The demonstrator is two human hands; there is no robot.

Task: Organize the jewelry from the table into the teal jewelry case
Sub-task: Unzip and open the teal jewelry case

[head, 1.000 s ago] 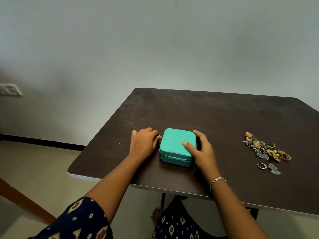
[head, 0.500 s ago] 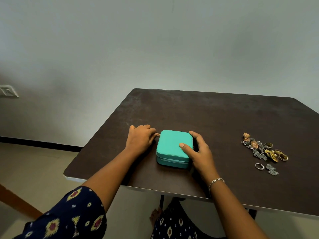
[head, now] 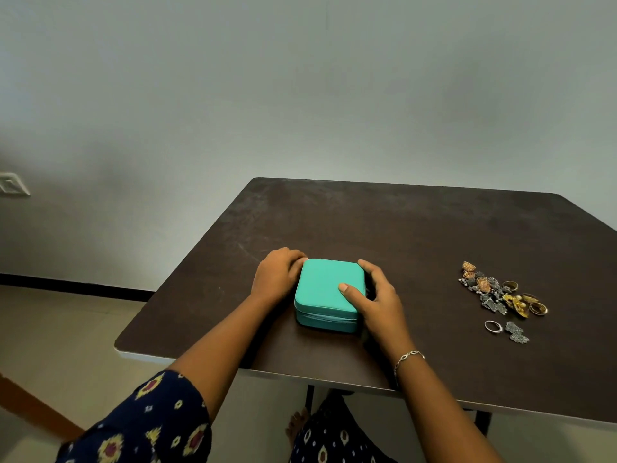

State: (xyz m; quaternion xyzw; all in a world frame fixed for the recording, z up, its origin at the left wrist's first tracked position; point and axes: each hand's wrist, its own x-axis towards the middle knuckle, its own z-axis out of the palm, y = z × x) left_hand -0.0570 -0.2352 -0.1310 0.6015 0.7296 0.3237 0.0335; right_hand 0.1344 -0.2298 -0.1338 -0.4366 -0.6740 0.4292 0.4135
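Observation:
A closed teal jewelry case (head: 320,289) lies on the dark brown table (head: 417,228) near its front left. My left hand (head: 275,277) is curled against the case's left side, fingertips at its far left corner. My right hand (head: 377,302) grips the case from the right, thumb on the lid and fingers round the right side. A heap of jewelry (head: 500,290), gold rings and silver and gold earrings, lies on the table to the right. A silver ring (head: 493,326) and a silver earring (head: 517,332) lie just in front of the heap.
The table's front edge (head: 334,379) runs close below my wrists, and its left edge drops to a tiled floor. A plain wall stands behind the table, with a switch plate (head: 11,185) at the far left.
The view shifted slightly. My left hand closed in on the case's left corner; my right hand keeps its grip, and the case stays closed in place.

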